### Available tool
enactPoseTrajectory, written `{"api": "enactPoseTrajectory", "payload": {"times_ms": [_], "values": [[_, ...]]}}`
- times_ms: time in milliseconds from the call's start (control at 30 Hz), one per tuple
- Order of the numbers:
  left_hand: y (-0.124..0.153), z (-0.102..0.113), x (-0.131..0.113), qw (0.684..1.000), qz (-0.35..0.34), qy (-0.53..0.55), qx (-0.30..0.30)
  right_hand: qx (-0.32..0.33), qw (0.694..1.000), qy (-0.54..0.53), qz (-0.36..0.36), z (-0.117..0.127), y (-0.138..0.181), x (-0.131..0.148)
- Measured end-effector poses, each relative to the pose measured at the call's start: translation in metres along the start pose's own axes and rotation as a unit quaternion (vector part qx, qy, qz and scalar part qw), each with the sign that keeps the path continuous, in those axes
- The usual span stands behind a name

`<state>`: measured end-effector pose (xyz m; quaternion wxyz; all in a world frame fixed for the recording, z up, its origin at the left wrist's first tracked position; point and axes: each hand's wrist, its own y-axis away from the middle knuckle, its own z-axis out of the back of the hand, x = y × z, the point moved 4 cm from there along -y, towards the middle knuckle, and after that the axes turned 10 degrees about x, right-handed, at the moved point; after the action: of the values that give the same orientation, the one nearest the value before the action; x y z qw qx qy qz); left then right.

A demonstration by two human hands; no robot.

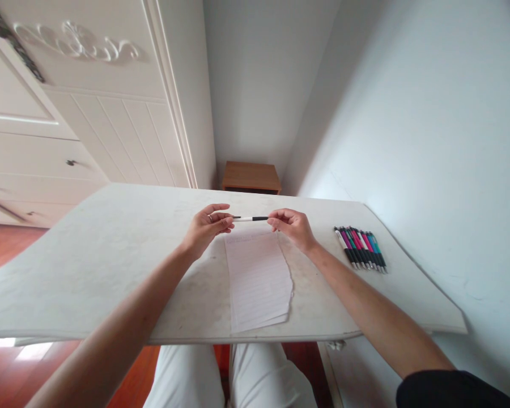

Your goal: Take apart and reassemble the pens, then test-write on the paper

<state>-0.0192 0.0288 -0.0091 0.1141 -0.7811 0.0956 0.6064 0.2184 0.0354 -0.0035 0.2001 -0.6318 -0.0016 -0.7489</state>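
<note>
A thin pen (250,219) with a white barrel and a black grip is held level above the far end of a sheet of lined paper (259,280). My left hand (207,226) pinches its left end with thumb and fingers; a ring shows on one finger. My right hand (291,225) pinches the black right end. Both hands hover just over the white table (89,266). The paper has a torn right edge and faint writing at its top.
A row of several pens (360,247) in pink, teal and black lies at the table's right, near the wall. A white cabinet stands at the left, a small wooden stand (251,177) behind the table. My legs show under the front edge.
</note>
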Motion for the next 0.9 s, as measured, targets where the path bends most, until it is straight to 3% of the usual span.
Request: {"api": "enactPoseTrajectory", "payload": {"times_ms": [333, 533, 733, 900], "values": [[-0.0014, -0.0028, 0.0046, 0.999, 0.026, 0.023, -0.002, 0.003, 1.000, -0.001, 0.006, -0.0012, 0.0001, -0.0002], [-0.0037, 0.0038, 0.0076, 0.995, 0.015, -0.096, -0.015, -0.008, 1.000, -0.004, 0.003, -0.0008, 0.0004, 0.0024], [-0.0045, 0.0028, 0.0054, 0.966, 0.005, -0.257, 0.006, -0.010, 1.000, -0.003, 0.006, -0.0005, 0.0000, 0.0037], [-0.0001, -0.0017, 0.0011, 0.972, 0.042, -0.229, -0.001, -0.012, 1.000, 0.000, 0.009, 0.0011, -0.0003, 0.0024]]}}
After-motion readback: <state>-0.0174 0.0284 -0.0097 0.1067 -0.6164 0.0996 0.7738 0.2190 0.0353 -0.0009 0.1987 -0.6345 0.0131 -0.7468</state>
